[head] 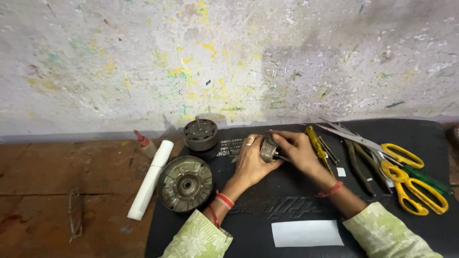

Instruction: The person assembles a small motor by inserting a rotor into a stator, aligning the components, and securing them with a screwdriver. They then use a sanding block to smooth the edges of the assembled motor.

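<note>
My left hand (251,162) and right hand (297,149) both grip the small metal part (268,149) beside the round motor housing (185,183); best held steady.

We cannot see most of the small metal part (268,149): our left hand (251,165) and right hand (297,149) wrap around it, so its shape stays unclear. Our fingertips are tucked behind it. The thin dark tool under the right hand (282,157) is mostly covered. Both sleeves (198,239) run off the bottom edge. The pliers (357,165) lie partly under the scissors (401,174), their jaws blurred together. The wire object (74,215) on the wooden bench (48,181) is too faint to identify.
</note>
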